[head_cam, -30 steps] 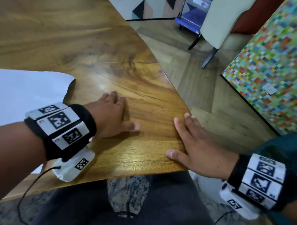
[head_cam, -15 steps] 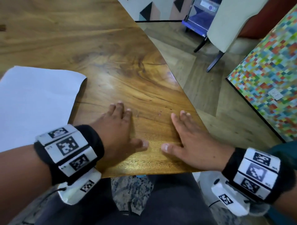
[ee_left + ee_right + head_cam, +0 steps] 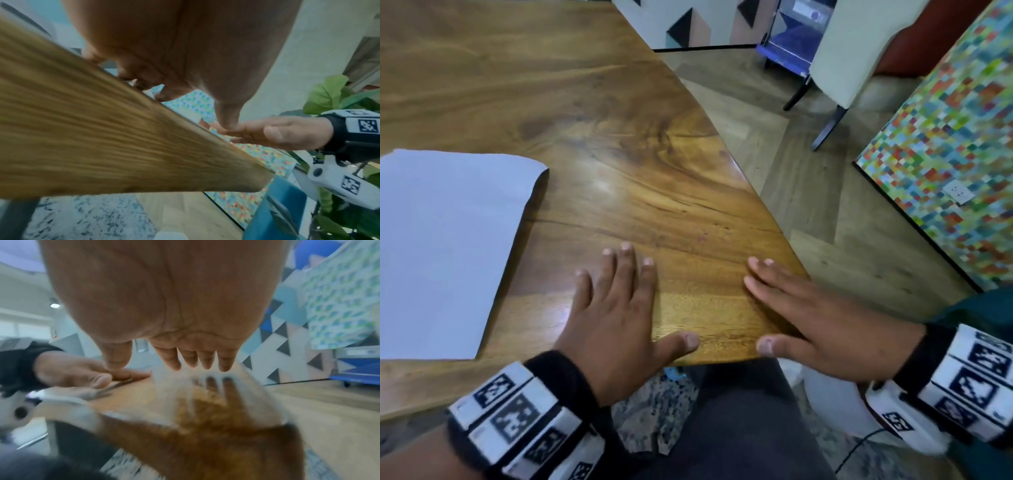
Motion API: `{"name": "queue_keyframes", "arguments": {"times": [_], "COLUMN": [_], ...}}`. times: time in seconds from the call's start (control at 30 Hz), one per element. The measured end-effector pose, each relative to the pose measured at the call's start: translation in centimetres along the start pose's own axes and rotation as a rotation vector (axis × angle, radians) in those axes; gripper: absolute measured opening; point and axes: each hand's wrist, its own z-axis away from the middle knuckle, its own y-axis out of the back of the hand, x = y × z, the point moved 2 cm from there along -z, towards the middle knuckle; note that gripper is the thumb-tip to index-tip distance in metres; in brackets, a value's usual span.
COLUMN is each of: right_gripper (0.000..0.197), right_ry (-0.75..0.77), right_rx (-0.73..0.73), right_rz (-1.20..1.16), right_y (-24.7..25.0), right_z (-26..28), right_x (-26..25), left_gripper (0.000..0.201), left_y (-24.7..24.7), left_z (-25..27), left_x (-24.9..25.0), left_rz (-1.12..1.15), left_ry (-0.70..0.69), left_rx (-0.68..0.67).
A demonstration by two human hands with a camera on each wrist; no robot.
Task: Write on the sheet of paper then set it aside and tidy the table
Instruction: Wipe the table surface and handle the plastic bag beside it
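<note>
A blank white sheet of paper (image 3: 448,246) lies flat on the wooden table (image 3: 592,102), at the left. My left hand (image 3: 619,308) rests palm down on the wood just right of the sheet, fingers straight and spread, thumb at the near edge. My right hand (image 3: 801,311) lies flat over the table's near right corner, fingers straight and together. Neither hand holds anything. In the left wrist view my left palm (image 3: 185,48) hovers over the table edge (image 3: 185,134) with the right hand (image 3: 277,133) beyond. The right wrist view shows straight fingers (image 3: 195,360) above the blurred wood.
The table's right edge (image 3: 750,178) runs diagonally, with wooden floor beyond. A cream chair (image 3: 859,51) and a blue cart (image 3: 787,51) stand at the back. A multicoloured mosaic panel (image 3: 955,154) is at the right. My dark-trousered lap (image 3: 739,428) sits below the near edge.
Both hands have slid back toward the table's near edge and lie closer together. The view has shifted, so more of the sheet shows at the left.
</note>
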Motion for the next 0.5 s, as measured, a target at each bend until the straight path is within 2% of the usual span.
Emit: {"name": "queue_keyframes", "arguments": {"times": [0.07, 0.17, 0.23, 0.27, 0.3, 0.37, 0.43, 0.5], "right_gripper": [0.08, 0.062, 0.044, 0.039, 0.037, 0.043, 0.056, 0.058], "right_ry": [-0.029, -0.167, -0.282, -0.36, -0.451, -0.612, -0.701, -0.79], "right_rx": [0.111, 0.447, 0.653, 0.705, 0.714, 0.635, 0.529, 0.42], "right_rz": [-0.162, -0.506, -0.778, -0.841, -0.872, -0.938, -1.04, -1.096], "right_y": [1.0, 1.0, -1.3, -3.4, -5.7, -11.0, -15.7, -19.3], "right_z": [1.0, 2.0, 2.1, 1.6, 1.1, -0.6, -2.4, -4.1], "right_x": [1.4, 6.3, 10.8, 13.2, 15.3, 18.6, 20.5, 21.7], "left_gripper": [0.123, 0.117, 0.116, 0.115, 0.115, 0.113, 0.107, 0.099], "left_y": [-0.2, -0.3, 0.4, 1.0, 1.4, 2.5, 3.7, 5.2], "left_z": [-0.7, -1.4, -2.2, -2.6, -3.2, -4.5, -6.0, -7.9], "left_x": [2.4, 6.1, 7.5, 7.9, 8.3, 9.4, 11.2, 13.4], "left_rz": [-0.011, -0.015, 0.037, 0.042, 0.03, -0.028, -0.088, -0.155], "left_ry": [-0.093, -0.261, -0.268, -0.256, -0.249, -0.257, -0.254, -0.239], "left_rx": [0.021, 0.016, 0.008, 0.014, 0.022, 0.025, -0.018, -0.051]}}
